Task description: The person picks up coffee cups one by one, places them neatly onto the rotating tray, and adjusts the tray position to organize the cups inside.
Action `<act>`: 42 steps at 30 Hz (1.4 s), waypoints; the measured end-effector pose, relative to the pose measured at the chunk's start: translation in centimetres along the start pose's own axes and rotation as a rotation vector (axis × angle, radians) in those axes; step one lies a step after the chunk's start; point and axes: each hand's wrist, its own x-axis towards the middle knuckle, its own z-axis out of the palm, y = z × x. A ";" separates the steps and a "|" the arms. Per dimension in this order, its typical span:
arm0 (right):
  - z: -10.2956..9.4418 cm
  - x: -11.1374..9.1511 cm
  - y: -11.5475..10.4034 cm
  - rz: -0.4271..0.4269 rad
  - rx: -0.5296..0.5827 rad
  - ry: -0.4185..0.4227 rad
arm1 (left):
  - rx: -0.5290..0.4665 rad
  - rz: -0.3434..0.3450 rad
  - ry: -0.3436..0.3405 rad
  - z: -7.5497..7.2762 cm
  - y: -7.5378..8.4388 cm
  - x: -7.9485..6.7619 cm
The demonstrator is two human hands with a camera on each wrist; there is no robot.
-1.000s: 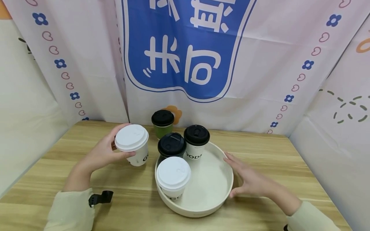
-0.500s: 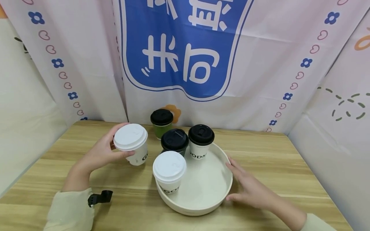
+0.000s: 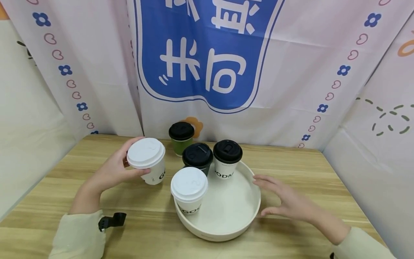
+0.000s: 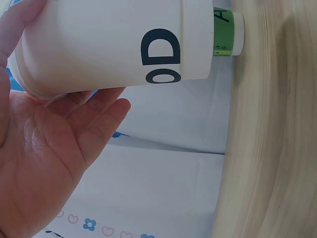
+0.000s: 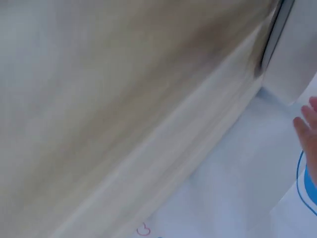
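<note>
My left hand (image 3: 111, 167) grips a white paper cup (image 3: 154, 173) with a white lid, thumb and fingers around its upper part; black lettering shows on its side. In the left wrist view the palm (image 4: 42, 163) lies beside this cup. My right hand (image 3: 288, 199) is at the right side of a round cream tray (image 3: 231, 205), fingers spread apart, fingertips right at the rim and thumb just off it. Inside the tray stand a white-lidded paper cup (image 3: 189, 185), a dark cup with a black lid (image 3: 198, 155) and a white cup with a black lid (image 3: 227, 154).
Behind the tray, a green cup (image 3: 181, 145) with a black lid stands near the back edge of the wooden table (image 3: 291, 165). A printed cloth (image 3: 291, 90) hangs behind, with pale cloth walls at both sides.
The tray has turned clockwise seen from above, its front cup shifting left and back, its rear cups right. My right hand has drawn slightly off the rim. The left hand stays put.
</note>
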 end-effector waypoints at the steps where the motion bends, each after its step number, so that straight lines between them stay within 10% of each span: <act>1: -0.1 0.4 0.4 -0.036 -0.001 0.000 | 0.002 -0.004 0.002 -0.1 0.0 -0.1; 8: -0.2 2.1 2.4 -0.176 -0.043 0.003 | 0.008 -0.024 0.008 -0.4 -0.1 -0.5; 42: 0.8 1.4 0.8 -0.347 -0.072 0.124 | -0.016 0.028 0.020 -0.7 0.2 -0.3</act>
